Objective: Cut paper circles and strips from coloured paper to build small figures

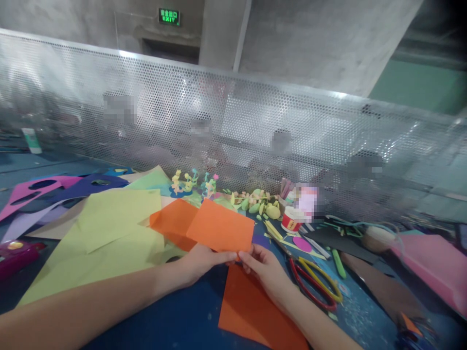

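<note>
A small rectangle of orange paper point(222, 226) is pinched at its lower edge by both hands, just above the table. My left hand point(204, 262) is closed on it with the thumb along the edge. My right hand point(260, 265) grips the lower right corner, its fingertips meeting the left thumb. Behind it shows another orange piece point(171, 223); I cannot tell whether the two are joined. Under my right wrist lies a larger orange sheet point(251, 311). Scissors point(289, 255) with red and yellow handles rest to the right of my right hand.
Pale green sheets point(120, 218) and cut scraps cover the left, beside a magenta tool point(18, 257). Small paper flowers point(191, 180), a red-and-white cup point(292, 221) and a green pen-like stick point(338, 264) lie beyond. A perforated metal screen point(164, 102) stands behind, with blurred people past it.
</note>
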Tool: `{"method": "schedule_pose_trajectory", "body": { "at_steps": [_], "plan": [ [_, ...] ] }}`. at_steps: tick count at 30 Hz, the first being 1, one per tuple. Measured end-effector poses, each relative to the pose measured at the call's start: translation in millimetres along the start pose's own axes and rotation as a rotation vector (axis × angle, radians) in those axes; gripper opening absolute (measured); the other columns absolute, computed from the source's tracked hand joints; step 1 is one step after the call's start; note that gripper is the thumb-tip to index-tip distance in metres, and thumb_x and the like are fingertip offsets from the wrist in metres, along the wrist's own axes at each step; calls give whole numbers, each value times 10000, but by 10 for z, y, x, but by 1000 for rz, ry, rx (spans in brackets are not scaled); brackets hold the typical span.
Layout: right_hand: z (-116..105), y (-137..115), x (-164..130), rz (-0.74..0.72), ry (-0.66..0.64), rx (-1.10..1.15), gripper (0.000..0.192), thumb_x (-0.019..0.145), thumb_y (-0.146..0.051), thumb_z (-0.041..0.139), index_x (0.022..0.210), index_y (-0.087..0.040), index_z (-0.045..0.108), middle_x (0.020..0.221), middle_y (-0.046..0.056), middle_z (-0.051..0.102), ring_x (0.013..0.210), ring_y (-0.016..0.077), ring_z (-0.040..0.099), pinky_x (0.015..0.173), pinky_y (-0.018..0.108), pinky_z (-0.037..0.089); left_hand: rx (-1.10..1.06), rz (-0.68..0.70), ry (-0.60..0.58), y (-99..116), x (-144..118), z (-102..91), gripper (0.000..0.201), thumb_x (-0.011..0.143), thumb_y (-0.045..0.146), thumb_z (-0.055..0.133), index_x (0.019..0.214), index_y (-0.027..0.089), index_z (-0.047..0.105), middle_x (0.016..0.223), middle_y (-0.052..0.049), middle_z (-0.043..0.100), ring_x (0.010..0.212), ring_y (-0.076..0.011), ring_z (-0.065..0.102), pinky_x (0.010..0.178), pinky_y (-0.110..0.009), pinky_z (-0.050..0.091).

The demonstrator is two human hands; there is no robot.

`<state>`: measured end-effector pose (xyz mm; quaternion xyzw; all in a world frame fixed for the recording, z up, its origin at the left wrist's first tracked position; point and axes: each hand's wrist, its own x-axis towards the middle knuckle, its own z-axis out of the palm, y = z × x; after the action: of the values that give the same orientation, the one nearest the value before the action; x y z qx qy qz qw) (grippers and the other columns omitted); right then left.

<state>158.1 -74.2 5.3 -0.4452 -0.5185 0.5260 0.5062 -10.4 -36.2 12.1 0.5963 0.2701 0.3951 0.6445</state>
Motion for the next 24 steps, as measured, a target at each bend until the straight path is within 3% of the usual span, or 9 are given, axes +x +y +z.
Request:
{"method": "schedule_pose_trajectory", "body": {
  "at_steps": [6, 13, 18, 24],
  "plan": [
    [24, -14, -18, -2, 10, 0, 376, 707, -429, 677, 568, -171, 440, 484, -62, 455, 484, 65, 351, 516, 216, 260, 80, -49, -56, 43, -31, 0, 375, 631, 318, 742, 973, 192, 655, 1076, -60, 656, 1012, -219, 579, 886, -331, 435],
    [57, -42, -35, 0, 7, -18, 368, 698, -459, 672, 594, -173, 464, 527, -50, 456, 524, 81, 378, 542, 223, 286, 174, -81, 10, 0, -34, -12, 381, 647, 360, 716, 994, 217, 652, 1109, -50, 648, 1030, -232, 580, 886, -338, 436],
    [16, -45, -14, -5, -15, -72, 325, 716, -466, 648, 701, -148, 584, 619, -4, 553, 559, 95, 447, 563, 229, 337, 113, -61, 16, 0, -19, -9, 303, 655, 316, 707, 925, 182, 678, 1026, -70, 677, 958, -229, 606, 849, -340, 450],
    [28, -62, -22, -8, -18, -77, 326, 715, -465, 647, 674, -151, 574, 594, -11, 548, 546, 91, 451, 561, 231, 343, 115, -51, -3, 39, -25, 16, 284, 675, 321, 685, 914, 169, 682, 1009, -81, 678, 953, -232, 601, 827, -342, 450]
  ]
}}
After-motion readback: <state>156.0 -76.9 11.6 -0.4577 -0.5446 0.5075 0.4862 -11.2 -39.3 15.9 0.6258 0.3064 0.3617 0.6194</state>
